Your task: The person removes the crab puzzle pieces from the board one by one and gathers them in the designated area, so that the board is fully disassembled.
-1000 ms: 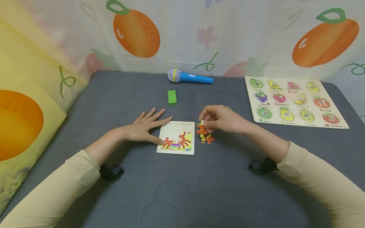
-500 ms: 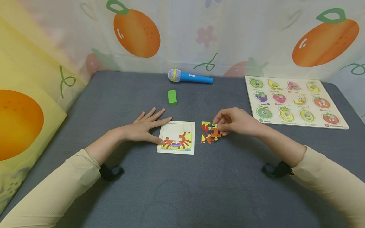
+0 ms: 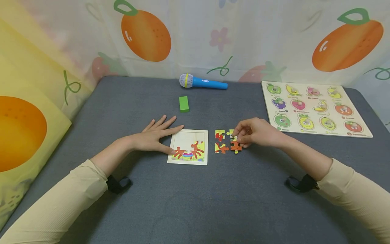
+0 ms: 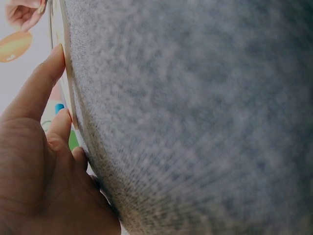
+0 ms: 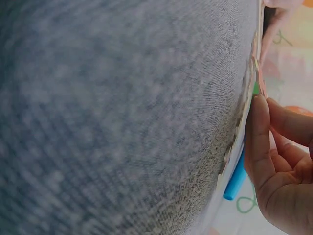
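My left hand lies with its fingers spread, thumb and index finger touching the left side of a small wooden puzzle tray. In the tray's lower half, several fitted jigsaw pieces show red legs and a rainbow band. Right of the tray, my right hand pinches an orange jigsaw piece with a smile on it. Loose red-and-yellow pieces lie beside it: an upper one, a lower one, and another partly hidden by the fingers. In the right wrist view, thumb and fingertips meet at a thin piece.
A green block and a blue toy microphone lie beyond the tray. At the back right is a wooden fruit puzzle board. A fruit-print curtain hangs behind the grey table.
My right hand has moved right with the orange piece, away from the tray, uncovering the loose pieces on the left. My left hand and the tray have stayed in place.
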`<state>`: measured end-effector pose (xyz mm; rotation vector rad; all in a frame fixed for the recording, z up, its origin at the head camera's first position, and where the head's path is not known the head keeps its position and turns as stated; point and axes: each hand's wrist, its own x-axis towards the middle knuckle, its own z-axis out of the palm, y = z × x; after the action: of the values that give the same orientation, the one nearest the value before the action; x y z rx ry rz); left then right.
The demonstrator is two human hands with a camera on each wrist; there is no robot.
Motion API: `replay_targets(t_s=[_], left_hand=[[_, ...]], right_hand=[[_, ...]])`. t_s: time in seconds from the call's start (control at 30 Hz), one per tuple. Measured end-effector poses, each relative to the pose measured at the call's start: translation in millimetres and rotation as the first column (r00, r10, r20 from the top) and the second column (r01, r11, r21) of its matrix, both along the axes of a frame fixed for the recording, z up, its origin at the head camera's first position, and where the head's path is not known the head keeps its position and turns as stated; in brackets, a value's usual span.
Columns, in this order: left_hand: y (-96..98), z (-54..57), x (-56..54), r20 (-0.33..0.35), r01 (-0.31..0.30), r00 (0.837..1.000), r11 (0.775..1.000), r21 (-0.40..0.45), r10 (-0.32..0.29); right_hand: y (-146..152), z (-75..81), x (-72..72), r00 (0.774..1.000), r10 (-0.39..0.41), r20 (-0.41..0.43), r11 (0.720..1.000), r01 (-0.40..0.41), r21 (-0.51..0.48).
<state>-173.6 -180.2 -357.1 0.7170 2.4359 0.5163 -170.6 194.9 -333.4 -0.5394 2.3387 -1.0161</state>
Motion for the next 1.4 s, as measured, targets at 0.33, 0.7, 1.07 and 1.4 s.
replay_targets(t_s=[0.33,0.7,1.07,1.4], left_hand=[[0.5,0.6,0.6,0.002,-0.003,1.0,1.0,-0.004,0.003],[0.3,-0.3,0.2,0.0,-0.004,1.0,1.0,-0.007,0.004],[0.2,-0.2,-0.3,-0.002,-0.001,1.0,1.0,-0.007,0.001],[0.5,-0.1,0.0,0.001,0.0,1.0,1.0,-0.011,0.0]], right_hand=[[-0.6,-2.5,1.3,1.0,0.0,-0.023,0.999,0.001,0.049],[-0.5,-5.5,1.9,0.997,0.006,-0.08,0.997,0.0,0.074],[-0.9,-6.5,1.7,0.994,0.01,-0.104,0.996,0.0,0.092],[-1.4,-6.8,1.4,0.995,0.008,-0.098,0.995,0.001,0.097]])
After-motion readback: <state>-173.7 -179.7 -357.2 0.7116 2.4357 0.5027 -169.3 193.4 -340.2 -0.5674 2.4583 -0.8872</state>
